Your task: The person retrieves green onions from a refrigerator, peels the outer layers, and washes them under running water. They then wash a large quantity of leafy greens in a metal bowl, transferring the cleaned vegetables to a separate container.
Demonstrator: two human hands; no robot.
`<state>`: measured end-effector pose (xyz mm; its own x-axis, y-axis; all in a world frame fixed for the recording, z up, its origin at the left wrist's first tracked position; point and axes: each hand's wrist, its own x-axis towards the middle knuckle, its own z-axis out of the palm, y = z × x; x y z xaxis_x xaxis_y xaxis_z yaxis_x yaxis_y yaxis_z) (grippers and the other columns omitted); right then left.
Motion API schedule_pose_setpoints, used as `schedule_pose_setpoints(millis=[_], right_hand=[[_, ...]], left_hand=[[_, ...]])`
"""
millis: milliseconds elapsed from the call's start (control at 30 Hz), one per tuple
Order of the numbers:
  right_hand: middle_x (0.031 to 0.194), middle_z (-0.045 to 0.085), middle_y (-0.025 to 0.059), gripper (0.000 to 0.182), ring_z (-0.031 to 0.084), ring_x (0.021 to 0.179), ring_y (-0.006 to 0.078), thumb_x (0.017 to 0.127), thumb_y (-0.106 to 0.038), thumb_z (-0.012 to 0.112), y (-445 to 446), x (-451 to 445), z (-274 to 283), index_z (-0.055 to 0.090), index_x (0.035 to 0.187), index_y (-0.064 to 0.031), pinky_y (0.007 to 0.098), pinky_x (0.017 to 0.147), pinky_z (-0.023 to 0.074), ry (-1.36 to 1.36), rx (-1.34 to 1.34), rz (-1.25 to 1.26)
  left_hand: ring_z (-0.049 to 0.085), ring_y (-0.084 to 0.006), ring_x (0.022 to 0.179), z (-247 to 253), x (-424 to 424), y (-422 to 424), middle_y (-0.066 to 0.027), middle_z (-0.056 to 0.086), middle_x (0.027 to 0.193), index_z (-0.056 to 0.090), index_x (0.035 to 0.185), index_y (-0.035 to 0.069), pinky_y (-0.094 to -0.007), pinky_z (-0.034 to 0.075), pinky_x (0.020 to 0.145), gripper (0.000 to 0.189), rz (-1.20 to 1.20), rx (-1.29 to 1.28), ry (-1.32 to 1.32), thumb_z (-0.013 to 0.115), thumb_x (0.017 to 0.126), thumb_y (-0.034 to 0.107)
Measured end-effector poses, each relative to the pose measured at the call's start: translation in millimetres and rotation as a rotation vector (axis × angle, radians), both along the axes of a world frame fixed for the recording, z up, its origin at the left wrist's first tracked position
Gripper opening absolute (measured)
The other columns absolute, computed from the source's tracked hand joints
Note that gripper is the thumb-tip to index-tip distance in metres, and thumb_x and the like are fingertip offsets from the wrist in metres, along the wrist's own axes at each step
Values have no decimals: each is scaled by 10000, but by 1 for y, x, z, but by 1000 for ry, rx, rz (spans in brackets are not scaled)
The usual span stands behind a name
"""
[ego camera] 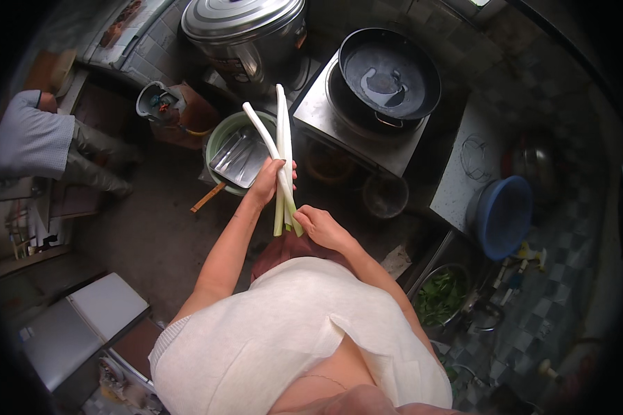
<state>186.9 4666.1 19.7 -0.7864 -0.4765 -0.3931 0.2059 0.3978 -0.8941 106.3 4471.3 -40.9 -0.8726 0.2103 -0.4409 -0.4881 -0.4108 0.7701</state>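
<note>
Several long stalks of leek or large scallion (284, 140), white above and pale green at the cut lower ends, are bunched in front of my body. My left hand (268, 180) grips them around the middle, its fingers wrapping behind. Down at the green ends, my right hand (316, 224) pinches one stalk between thumb and fingers. Beyond my left hand, a green basin (219, 136) holds a shiny metal tray (241, 158). A wooden handle (207, 197) sticks out past the basin's near side.
A black wok (389, 72) sits on a steel stove (361, 142). Behind the basin stand a lidded steel pot (249, 46) and a bucket (150, 104). At right are a blue basin (506, 218) and leafy greens (441, 295) in a bowl. Another person (36, 135) bends at far left.
</note>
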Motion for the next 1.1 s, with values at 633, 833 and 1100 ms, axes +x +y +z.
schedule_pose_setpoints(millis=[633,833,1100], right_hand=[[762,693,79,249,677,634,129,1019,-134,529,9,7,25,672,935,51,253,577,544,-103,-90,-240],[793,698,116,307,689,661,151,1052,-194,471,13,7,15,630,935,41,256,589,557,-300,-276,-235],[796,694,83,309,692,709,140,1051,-200,470,16,5,6,625,910,28,247,614,543,-180,-235,-133]], left_hand=[[517,-99,702,1,19,19,-48,522,882,409,1177,70,-249,493,608,283,172,-54,172,570,998,219],[526,-94,685,11,17,22,-40,529,866,416,1146,86,-239,485,579,300,148,23,160,594,991,273],[540,-93,599,27,16,22,-23,546,836,423,1101,116,-221,457,505,289,59,74,143,569,996,343]])
